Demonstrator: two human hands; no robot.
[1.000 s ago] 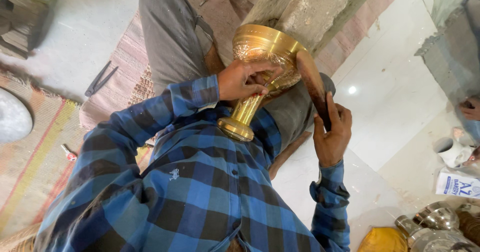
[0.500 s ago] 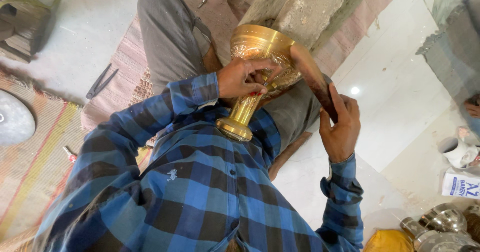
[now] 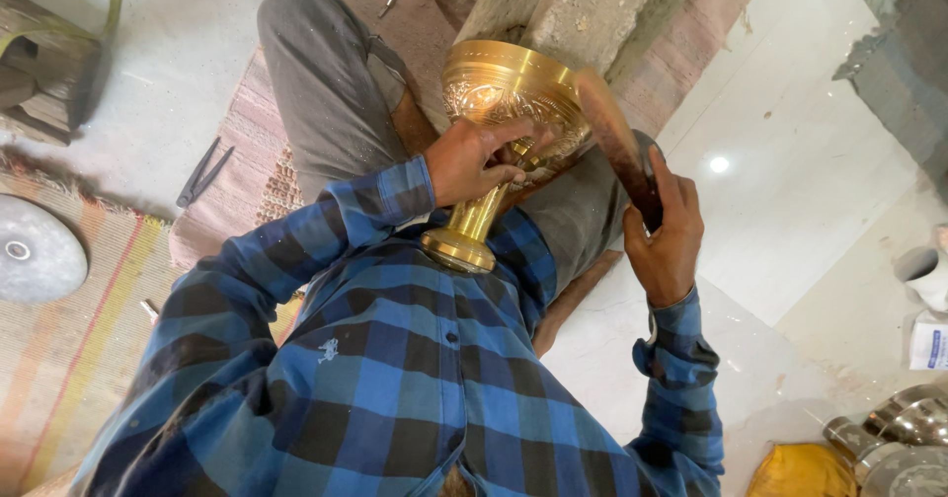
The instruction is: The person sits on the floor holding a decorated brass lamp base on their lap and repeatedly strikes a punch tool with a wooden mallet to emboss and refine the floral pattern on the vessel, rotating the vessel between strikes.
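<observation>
A shiny brass goblet [image 3: 504,87] with an embossed bowl rests tilted against my chest, its round foot [image 3: 456,250] on my blue checked shirt. My left hand [image 3: 479,161] is shut around the goblet where the stem meets the bowl. My right hand [image 3: 667,235] grips a dark reddish-brown stick-like tool [image 3: 617,142], whose upper end lies against the right side of the bowl. My grey-trousered legs [image 3: 326,82] are folded beneath the goblet.
A rough stone block [image 3: 583,3] stands just beyond the goblet. On the striped mat [image 3: 89,349] at the left lie a round metal disc [image 3: 35,255] and dark pliers [image 3: 202,171]. Steel vessels [image 3: 899,438], a yellow cloth [image 3: 800,472] and a white cup [image 3: 928,275] sit at the right.
My right hand with the tool has shifted slightly up along the bowl. My left hand keeps its hold on the goblet, which has hardly moved.
</observation>
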